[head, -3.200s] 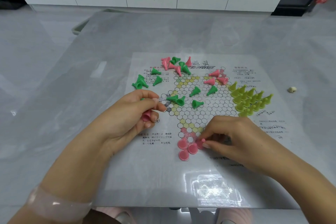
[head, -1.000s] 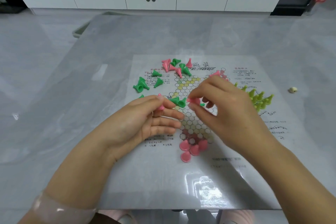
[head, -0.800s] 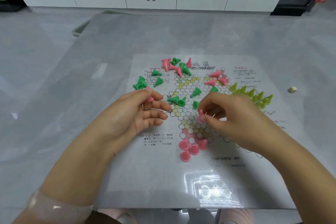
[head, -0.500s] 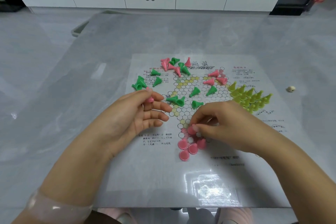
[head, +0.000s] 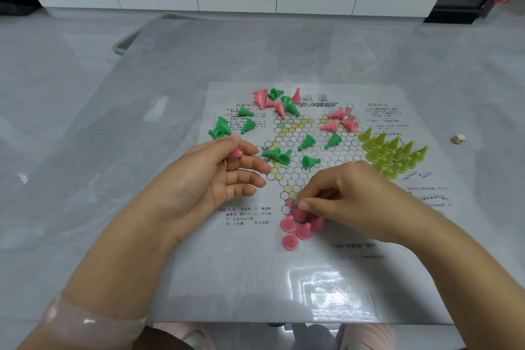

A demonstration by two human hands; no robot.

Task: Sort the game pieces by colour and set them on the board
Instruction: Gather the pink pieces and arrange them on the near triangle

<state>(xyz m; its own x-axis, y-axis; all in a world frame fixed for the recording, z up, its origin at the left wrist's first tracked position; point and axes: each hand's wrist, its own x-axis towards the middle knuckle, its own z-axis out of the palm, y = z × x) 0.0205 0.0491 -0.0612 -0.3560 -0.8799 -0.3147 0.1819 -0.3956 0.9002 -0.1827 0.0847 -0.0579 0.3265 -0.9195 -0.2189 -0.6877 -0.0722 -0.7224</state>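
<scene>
Fingers of the right hand point(head: 352, 202) pinch a pink cone-shaped plastic piece point(head: 299, 213) at the paper game board's point(head: 326, 264) near point beside standing pink pieces point(head: 289, 224), while the left hand point(head: 204, 179) pinches another pink piece point(head: 236, 152) above the grey table point(head: 142, 94).

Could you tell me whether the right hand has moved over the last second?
Yes: the right hand came toward the person, from mid-board to the pink pieces.
</scene>
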